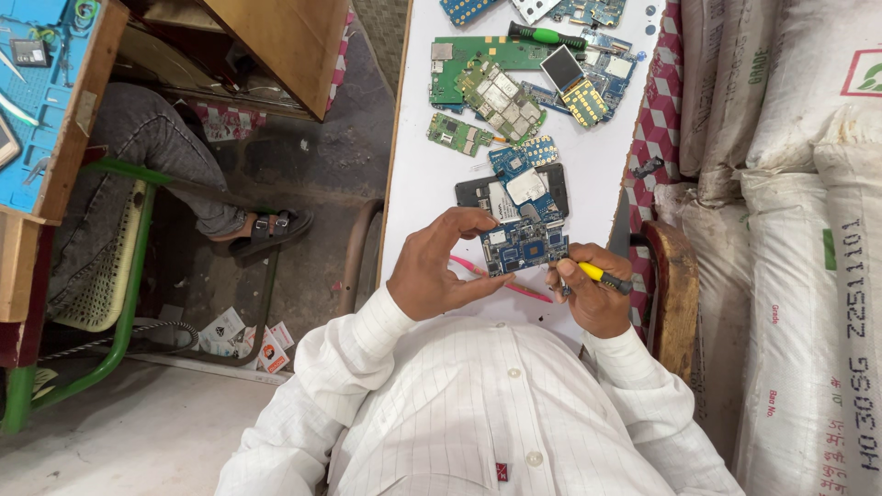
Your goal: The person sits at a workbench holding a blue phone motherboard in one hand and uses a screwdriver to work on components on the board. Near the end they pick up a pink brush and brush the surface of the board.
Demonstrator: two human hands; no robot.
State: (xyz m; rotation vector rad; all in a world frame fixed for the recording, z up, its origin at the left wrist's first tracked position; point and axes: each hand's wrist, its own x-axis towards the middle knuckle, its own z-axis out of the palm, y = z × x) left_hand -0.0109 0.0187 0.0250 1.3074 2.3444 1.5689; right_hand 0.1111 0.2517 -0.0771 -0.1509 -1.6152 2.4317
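My left hand (pixel 436 266) pinches a small blue circuit board (pixel 522 246) between thumb and fingers, just above the white table (pixel 418 174). My right hand (pixel 593 292) grips a yellow-handled screwdriver (pixel 602 276), its tip at the board's right edge. A thin pink tool (pixel 528 290) lies on the table under my hands. Just beyond the held board rest a black phone frame (pixel 469 193) and another blue board (pixel 524 156).
Several green and blue circuit boards (pixel 496 96) and a green-handled screwdriver (pixel 544 36) lie farther up the table. White sacks (pixel 808 230) are stacked at the right. Another person's leg in jeans (pixel 147 147) and a green-framed chair (pixel 119 276) are at the left.
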